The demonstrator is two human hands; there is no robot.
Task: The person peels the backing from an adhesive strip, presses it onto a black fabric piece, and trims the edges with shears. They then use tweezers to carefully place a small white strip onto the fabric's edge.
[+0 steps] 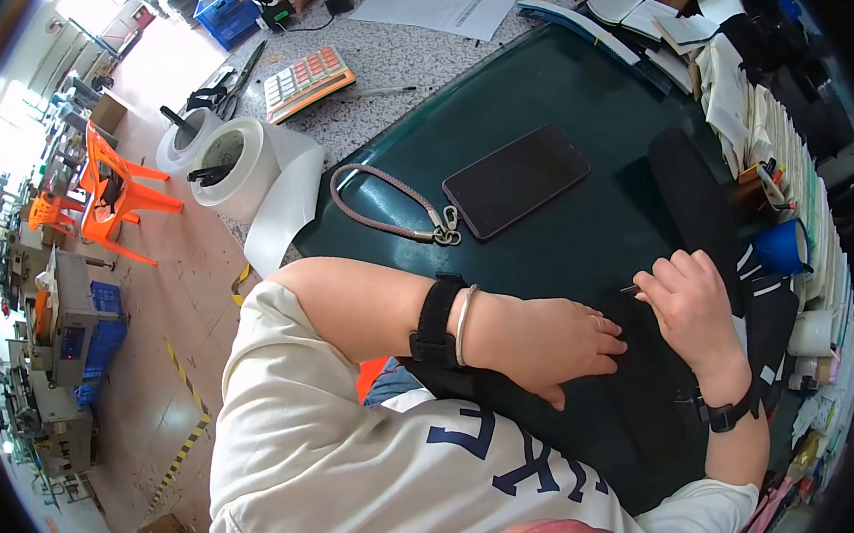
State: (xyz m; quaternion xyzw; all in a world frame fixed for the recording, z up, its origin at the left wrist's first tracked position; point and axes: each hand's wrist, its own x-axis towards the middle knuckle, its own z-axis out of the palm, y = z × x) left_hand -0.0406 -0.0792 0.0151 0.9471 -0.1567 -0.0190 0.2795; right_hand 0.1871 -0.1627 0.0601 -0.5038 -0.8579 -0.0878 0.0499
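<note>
My left hand point(551, 347) lies flat, palm down, with its fingers stretched out on black cloth point(621, 416) at the table's near side. To the right, my right hand point(689, 310) is closed in a pinch on a small thin metal tool point(630, 290); only its tip shows, so its exact kind is unclear. That tip points left, toward my left fingers. Beyond my hands lie a dark smartphone point(517, 181) and a braided wrist strap point(383, 202) with a metal clasp close to the phone's corner.
A long black fabric piece point(689, 189) lies at the right, near a blue mug point(780, 247) and stacked papers point(754, 125). At the far left stand rolls of clear film point(252, 165) and a calculator point(308, 82). Orange chairs point(117, 189) are on the floor beyond.
</note>
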